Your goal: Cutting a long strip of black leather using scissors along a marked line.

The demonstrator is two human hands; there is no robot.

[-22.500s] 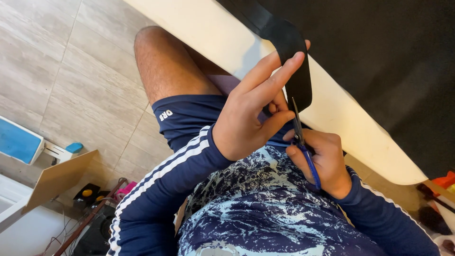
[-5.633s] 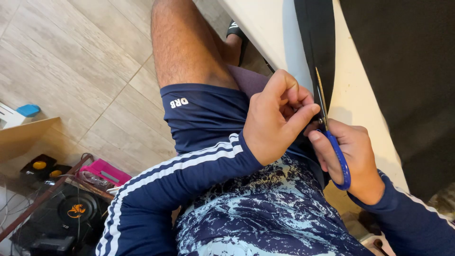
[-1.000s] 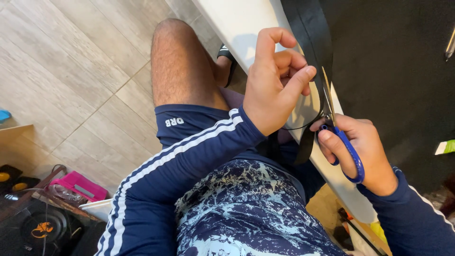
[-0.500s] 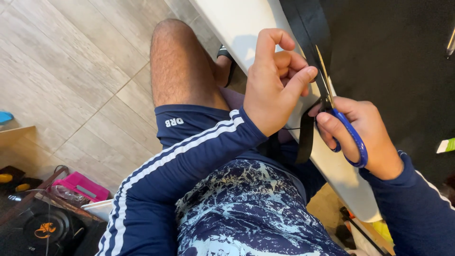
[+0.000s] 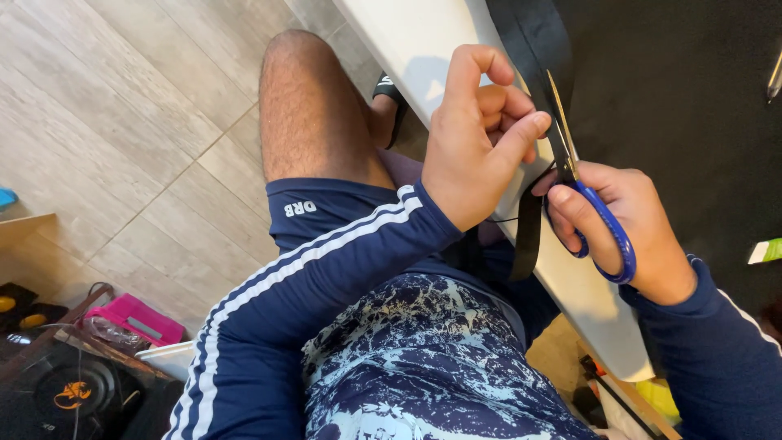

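My left hand [image 5: 476, 134] pinches a long black fabric strip [image 5: 538, 49] at the white table's edge. A cut end of the strip [image 5: 528, 236] hangs down below my fingers toward my lap. My right hand [image 5: 631, 232] grips blue-handled scissors [image 5: 590, 216], thumb and fingers through the loops. The metal blades point up and away along the strip, right beside my left fingertips. The blades look nearly closed against the fabric.
The white table edge [image 5: 423, 49] runs diagonally, with black cloth [image 5: 676, 90] covering its top. My bare knee [image 5: 305, 98] sits over a tiled floor [image 5: 106, 122]. A pink case [image 5: 134, 318] and dark gear lie at lower left; a green-white object [image 5: 766, 251] is at right.
Over the last second my right hand and the scissors shifted slightly up along the strip. My left hand keeps its pinch. The view has barely moved.
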